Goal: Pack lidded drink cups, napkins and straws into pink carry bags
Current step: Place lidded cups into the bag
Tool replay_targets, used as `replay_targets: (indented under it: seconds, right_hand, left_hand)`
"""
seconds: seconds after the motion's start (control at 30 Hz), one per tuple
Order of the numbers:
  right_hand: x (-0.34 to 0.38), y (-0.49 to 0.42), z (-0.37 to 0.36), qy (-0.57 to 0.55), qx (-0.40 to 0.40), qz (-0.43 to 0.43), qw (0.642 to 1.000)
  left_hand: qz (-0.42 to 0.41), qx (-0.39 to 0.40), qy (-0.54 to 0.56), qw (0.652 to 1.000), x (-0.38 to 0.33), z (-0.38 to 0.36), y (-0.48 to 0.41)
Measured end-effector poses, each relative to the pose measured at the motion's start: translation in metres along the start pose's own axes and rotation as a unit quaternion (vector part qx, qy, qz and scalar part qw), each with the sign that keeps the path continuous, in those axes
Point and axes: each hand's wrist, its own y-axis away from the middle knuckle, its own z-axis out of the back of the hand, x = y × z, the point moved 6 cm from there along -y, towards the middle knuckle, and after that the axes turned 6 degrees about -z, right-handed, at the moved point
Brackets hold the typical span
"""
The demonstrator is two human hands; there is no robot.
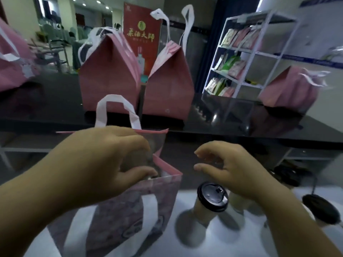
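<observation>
An open pink bag [130, 210] was stood on the white table [232, 243] at the near left, one white handle raised at its far side. The left hand [104, 160] was placed in the bag's mouth, fingers and thumb curled inward over the near rim. What lay between them was blurred, so whether anything was pinched could not be told.

Just right of the bag, a cup [212, 198] with a black lid was seen upright on the table. The right hand [235, 169] was held above and slightly behind it, apart from the lid, with thumb and fingers loosely curled, spread from each other and holding nothing. A second cup [321, 210] with a black lid was set near the right edge.

Beyond, a dark counter [241, 123] was lined with closed bags [109, 82], their tops folded shut. A white rack [256, 52] of packets was seen behind at the right, and a red banner [142, 30] behind the middle bags.
</observation>
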Motion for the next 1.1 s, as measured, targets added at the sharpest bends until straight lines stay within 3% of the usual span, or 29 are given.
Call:
replay_targets:
  seconds: [0.2, 0.3, 0.47, 0.57, 0.77, 0.9, 1.1]
  right_hand:
    - [-0.09, 0.017, -0.047, 0.163, 0.165, -0.122, 0.965]
    - [-0.117, 0.023, -0.082, 0.173, 0.232, -0.146, 0.946]
    - [-0.132, 0.023, -0.107, 0.127, 0.254, -0.143, 0.948]
    - [-0.127, 0.016, -0.094, 0.134, 0.202, -0.118, 0.963]
    - [-0.083, 0.0, -0.018, 0.11, 0.015, -0.049, 0.993]
    - [-0.037, -0.011, 0.043, 0.041, -0.091, 0.023, 0.995]
    - [0.039, -0.038, 0.074, -0.111, -0.118, 0.119, 0.98]
  left_hand:
    - [0.029, 0.025, -0.006, 0.999, -0.023, -0.026, -0.012]
    - [0.057, 0.016, -0.018, 0.998, -0.028, -0.032, -0.016]
    - [0.089, 0.027, -0.026, 0.995, -0.032, -0.04, -0.016]
    - [0.106, 0.02, -0.026, 0.994, -0.033, -0.041, -0.013]
    - [0.133, 0.026, -0.04, 0.99, -0.027, -0.039, -0.011]
    - [0.155, 0.022, -0.036, 0.987, -0.012, -0.032, -0.005]
    - [0.215, -0.014, -0.033, 0.976, 0.029, -0.014, 0.019]
